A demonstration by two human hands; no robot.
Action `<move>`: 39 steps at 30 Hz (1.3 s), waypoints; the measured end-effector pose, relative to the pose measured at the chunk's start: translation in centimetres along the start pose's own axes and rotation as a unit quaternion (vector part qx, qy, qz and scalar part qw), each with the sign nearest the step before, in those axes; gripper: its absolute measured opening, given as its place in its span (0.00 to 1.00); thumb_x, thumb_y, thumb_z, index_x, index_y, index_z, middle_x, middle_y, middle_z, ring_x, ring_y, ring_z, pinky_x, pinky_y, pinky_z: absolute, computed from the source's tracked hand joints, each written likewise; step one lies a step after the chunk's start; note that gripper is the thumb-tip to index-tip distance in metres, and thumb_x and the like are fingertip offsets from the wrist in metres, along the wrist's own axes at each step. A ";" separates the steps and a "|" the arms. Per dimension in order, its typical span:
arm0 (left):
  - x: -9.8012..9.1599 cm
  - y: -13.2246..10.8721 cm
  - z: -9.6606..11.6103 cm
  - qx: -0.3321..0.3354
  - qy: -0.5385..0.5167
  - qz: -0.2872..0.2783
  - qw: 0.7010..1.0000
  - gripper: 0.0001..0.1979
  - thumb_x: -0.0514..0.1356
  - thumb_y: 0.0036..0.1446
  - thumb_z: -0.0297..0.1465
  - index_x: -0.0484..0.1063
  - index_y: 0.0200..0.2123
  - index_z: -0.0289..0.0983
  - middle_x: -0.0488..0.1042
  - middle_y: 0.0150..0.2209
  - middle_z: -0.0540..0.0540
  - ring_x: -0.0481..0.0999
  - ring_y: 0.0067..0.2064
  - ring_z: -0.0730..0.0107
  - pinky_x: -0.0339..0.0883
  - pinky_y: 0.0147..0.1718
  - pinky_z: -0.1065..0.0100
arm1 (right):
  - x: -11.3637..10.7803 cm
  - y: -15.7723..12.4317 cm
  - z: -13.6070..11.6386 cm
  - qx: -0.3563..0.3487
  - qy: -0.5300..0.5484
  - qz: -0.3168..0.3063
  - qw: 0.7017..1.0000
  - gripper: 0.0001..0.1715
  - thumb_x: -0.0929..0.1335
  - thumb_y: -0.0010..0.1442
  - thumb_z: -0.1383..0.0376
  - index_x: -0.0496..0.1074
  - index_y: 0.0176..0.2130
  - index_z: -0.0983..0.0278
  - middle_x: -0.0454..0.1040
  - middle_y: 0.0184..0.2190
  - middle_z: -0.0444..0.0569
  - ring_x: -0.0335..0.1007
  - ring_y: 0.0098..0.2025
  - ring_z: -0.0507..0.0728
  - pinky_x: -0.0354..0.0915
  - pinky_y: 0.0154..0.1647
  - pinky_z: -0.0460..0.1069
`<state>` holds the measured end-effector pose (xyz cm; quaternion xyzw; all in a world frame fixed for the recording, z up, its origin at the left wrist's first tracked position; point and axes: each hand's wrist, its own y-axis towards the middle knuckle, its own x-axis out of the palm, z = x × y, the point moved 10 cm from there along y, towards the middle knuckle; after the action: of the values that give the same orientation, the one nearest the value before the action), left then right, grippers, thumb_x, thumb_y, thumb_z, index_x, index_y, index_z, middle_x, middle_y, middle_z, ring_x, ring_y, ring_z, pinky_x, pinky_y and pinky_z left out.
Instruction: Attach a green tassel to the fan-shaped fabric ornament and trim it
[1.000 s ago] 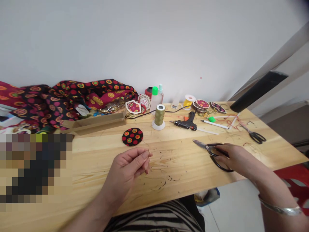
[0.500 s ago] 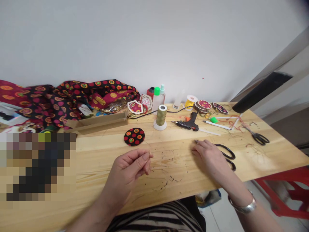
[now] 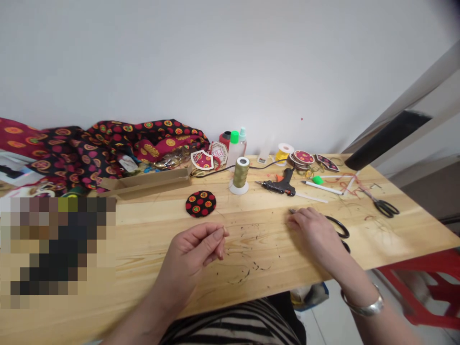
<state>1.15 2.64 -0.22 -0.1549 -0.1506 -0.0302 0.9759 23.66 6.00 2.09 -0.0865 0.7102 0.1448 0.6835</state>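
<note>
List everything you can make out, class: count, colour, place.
Table: one, pale wood, beneath
Cloth: one heap, black and red, back left
Box: one, brown, left
Fabric disc: one, black and red, centre
Thread cone: one, olive, centre
Reel: one, yellow, back
Bottles: two, pale, back
Glue gun: one, black, centre right
Pen: one, white, right
Scissors: two pairs, black handles, right
Ornaments: several, red, back
Stool: one, red, lower right
Bracelet: one, silver, lower right
Hands: two, bare, front

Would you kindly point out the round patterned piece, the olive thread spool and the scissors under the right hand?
Round patterned piece (image 3: 201,204): head view, middle of its upper face.
Olive thread spool (image 3: 241,174): head view, on the wound thread.
Nearer scissors (image 3: 347,232): head view, on a black handle loop.
</note>
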 end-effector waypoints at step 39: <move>2.4 0.4 -1.1 -0.023 0.007 -0.067 0.997 0.06 0.63 0.51 0.31 0.79 0.27 0.36 0.75 0.23 0.48 0.71 0.27 0.74 0.64 0.30 0.73 | 1.3 1.5 -7.4 0.135 0.694 -0.014 0.707 0.06 0.71 0.51 0.65 0.77 0.33 0.63 0.77 0.30 0.45 0.70 0.33 0.53 0.65 0.37 0.48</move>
<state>3.80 2.65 -0.55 -0.1667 -0.1529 -0.1004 0.9689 16.06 5.13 1.13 -0.0793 0.9948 -0.0635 0.0039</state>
